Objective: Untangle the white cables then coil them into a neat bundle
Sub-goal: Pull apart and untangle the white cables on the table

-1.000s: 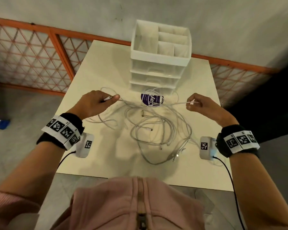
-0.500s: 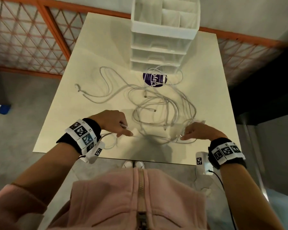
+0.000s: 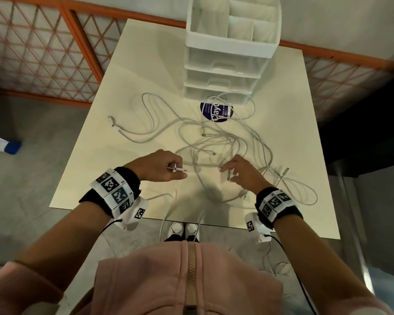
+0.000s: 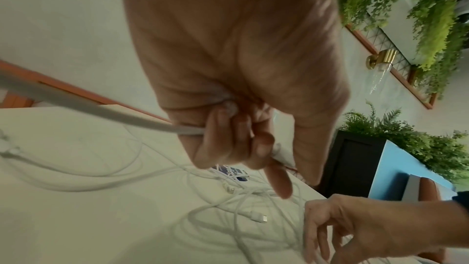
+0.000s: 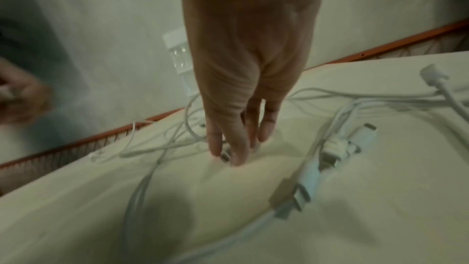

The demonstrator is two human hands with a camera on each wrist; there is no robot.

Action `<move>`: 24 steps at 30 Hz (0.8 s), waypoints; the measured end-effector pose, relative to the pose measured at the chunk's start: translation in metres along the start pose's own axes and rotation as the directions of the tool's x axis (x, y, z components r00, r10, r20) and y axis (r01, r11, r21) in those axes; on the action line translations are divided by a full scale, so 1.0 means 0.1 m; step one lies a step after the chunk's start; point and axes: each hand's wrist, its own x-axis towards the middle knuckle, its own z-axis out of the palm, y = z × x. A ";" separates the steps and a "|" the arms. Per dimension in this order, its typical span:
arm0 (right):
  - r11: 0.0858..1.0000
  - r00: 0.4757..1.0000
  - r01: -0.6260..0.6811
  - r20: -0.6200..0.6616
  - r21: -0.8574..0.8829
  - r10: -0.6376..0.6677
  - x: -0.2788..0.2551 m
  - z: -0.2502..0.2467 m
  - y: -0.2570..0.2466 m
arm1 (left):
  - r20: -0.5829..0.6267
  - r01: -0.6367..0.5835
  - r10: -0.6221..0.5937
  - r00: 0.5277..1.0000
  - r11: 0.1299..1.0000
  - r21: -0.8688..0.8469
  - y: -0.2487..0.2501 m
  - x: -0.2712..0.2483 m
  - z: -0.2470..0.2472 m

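Several white cables [image 3: 225,144] lie tangled across the middle of the cream table [image 3: 146,64]. My left hand [image 3: 178,172] is near the front edge, left of the tangle. It grips one white cable just behind its plug [image 3: 179,169]; the left wrist view shows the fingers [image 4: 228,144] curled round that cable [image 4: 101,110]. The cable droops over the table's front edge [image 3: 168,210]. My right hand [image 3: 229,175] reaches down onto the near side of the tangle. Its fingertips [image 5: 238,148] pinch a small plug [image 5: 224,156] at the tabletop.
A white drawer organizer [image 3: 230,42] stands at the back of the table, with a purple round sticker [image 3: 208,111] in front of it under cable loops. More plugs [image 5: 330,148] lie right of my right hand. An orange lattice fence [image 3: 43,53] runs behind.
Both hands came back from mid-table toward the front edge, drawing a cable with them. Since half a second ago my right hand's fingers have straightened down onto a plug.
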 end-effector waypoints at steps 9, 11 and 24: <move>0.955 0.985 0.136 -0.142 0.263 -0.101 0.14 -0.70 -0.50 | -0.287 -0.133 0.072 0.955 0.971 -0.199 0.20 0.12 -0.20; 0.894 0.968 0.213 -0.210 0.395 -0.138 0.13 -1.01 -0.78 | -0.335 -0.191 0.099 0.937 0.948 -0.256 0.33 0.18 -0.29; 0.797 0.920 0.342 -0.352 0.499 -0.174 0.24 -1.45 -1.49 | -0.497 -0.396 0.105 0.862 0.751 -0.528 0.96 0.44 -0.66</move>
